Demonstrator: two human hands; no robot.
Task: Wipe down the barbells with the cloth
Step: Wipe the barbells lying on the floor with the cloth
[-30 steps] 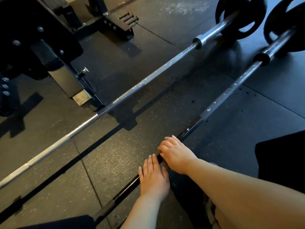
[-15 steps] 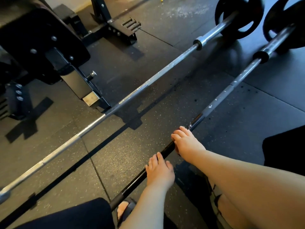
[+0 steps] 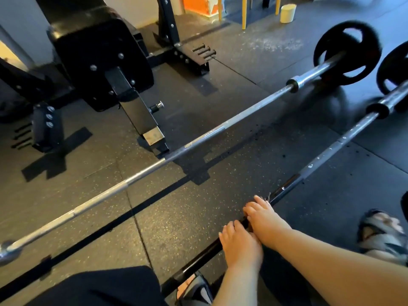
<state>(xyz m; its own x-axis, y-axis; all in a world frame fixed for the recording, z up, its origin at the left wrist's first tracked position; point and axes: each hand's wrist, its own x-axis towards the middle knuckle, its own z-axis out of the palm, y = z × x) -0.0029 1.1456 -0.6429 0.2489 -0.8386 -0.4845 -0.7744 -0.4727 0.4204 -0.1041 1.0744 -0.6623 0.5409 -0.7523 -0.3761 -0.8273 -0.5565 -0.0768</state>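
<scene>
A person's right hand (image 3: 267,219) curls over the near barbell (image 3: 320,160) on a gym floor. Its fingers clamp down on what appears to be the cloth (image 3: 268,196), of which only a frayed edge shows beyond the fingertips. The left hand (image 3: 240,246), touching the right, wraps the same black shaft just behind it, apparently steadying the bar against rolling. Wiping well here likely means a firm wrap right round the shaft and long strokes toward the collar (image 3: 377,109). A turn of the bar would bring the underside up for cleaning, and the rougher sections farther along may need extra passes. The bar runs under both hands, from beside the person's sandalled foot (image 3: 194,287) out toward a plate (image 3: 395,69) at the right edge. The far barbell (image 3: 176,153) lies roughly parallel, well apart from both hands, between them and a bench (image 3: 99,62).
</scene>
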